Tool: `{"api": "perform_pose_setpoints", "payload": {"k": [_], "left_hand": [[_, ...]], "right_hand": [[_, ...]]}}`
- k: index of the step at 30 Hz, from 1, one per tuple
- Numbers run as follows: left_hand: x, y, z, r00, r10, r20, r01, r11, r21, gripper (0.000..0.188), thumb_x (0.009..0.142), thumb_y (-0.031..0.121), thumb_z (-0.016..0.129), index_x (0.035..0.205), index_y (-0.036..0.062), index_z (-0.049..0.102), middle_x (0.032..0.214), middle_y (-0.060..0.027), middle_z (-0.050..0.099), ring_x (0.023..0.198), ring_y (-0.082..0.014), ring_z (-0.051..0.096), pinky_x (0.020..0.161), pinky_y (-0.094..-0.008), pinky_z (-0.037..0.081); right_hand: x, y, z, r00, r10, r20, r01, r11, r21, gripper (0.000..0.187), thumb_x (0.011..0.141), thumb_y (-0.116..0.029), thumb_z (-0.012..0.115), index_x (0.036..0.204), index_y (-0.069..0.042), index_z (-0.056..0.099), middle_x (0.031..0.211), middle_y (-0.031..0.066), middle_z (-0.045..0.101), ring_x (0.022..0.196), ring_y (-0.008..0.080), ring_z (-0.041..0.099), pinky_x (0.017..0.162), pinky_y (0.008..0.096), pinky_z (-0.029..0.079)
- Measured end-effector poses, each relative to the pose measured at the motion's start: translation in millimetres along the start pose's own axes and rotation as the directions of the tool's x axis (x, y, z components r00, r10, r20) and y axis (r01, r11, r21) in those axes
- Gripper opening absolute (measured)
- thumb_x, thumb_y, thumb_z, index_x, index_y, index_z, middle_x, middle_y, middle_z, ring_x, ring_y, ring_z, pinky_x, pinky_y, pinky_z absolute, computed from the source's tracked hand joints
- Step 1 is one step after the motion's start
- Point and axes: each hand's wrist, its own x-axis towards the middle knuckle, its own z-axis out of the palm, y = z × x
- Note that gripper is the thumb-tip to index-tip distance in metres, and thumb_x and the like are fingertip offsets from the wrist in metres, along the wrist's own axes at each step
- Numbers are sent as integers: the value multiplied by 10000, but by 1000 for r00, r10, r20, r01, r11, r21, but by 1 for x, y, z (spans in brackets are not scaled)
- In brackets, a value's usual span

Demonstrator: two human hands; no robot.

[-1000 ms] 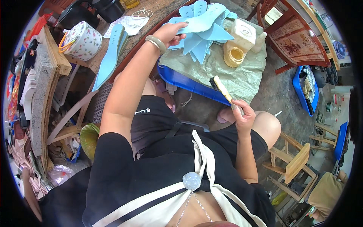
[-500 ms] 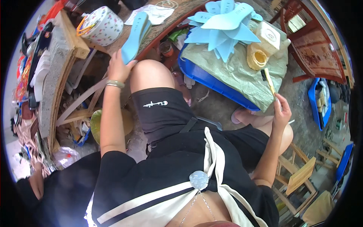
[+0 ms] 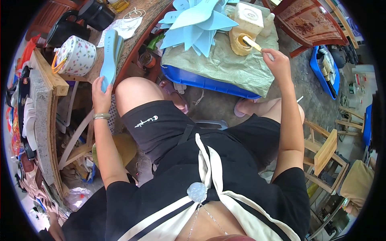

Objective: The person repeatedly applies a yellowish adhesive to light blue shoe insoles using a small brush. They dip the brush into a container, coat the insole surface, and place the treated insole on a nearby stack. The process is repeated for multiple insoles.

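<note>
My left hand [image 3: 101, 94] grips the near end of a stack of light-blue shoe insoles [image 3: 107, 60], which leans along the edge of the stone-topped table. With my right hand [image 3: 277, 64] I pinch the pale handle of a brush [image 3: 252, 43]. The brush head is down inside a yellow, crusted pot [image 3: 239, 49], so its bristles are hidden. Directly behind the pot stands a white square plastic jug [image 3: 248, 18]. To their left, a fanned pile of light-blue insoles [image 3: 195, 32] rests on a greenish woven sheet [image 3: 221, 74].
Beneath the sheet is a blue crate [image 3: 209, 85]. On the table [image 3: 136, 38] are a flowered pot [image 3: 79, 56], a white paper [image 3: 126, 28] and a black kettle [image 3: 66, 32]. A wooden chair [image 3: 309, 24] stands far right, with a blue tray [image 3: 323, 74] of tools nearby.
My right hand has moved up and away, bringing the brush into the yellow pot. My left hand stays on the insole stack. The whole view has shifted.
</note>
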Motion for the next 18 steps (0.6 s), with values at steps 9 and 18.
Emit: {"api": "perform_pose_setpoints", "payload": {"k": [9, 18], "left_hand": [[37, 25, 17, 995, -101, -25, 96, 984, -148, 688, 785, 296, 720, 1323, -16, 426, 1264, -233, 513, 1183, -367, 493, 1008, -416, 381], [42, 20, -4, 918, 69, -389, -126, 984, -124, 543, 830, 148, 569, 1319, -38, 420, 1256, -230, 472, 1189, -370, 446, 1041, -422, 333]], "right_hand": [[18, -1, 6, 994, -39, 106, 54, 989, -141, 157, 815, -240, 625, 906, -143, 710, 853, 119, 681, 760, 307, 655, 684, 385, 522], [30, 2, 13, 981, -8, 192, 46, 980, -193, 185, 801, -247, 611, 924, -149, 706, 859, 132, 683, 776, 318, 656, 704, 405, 527]]}}
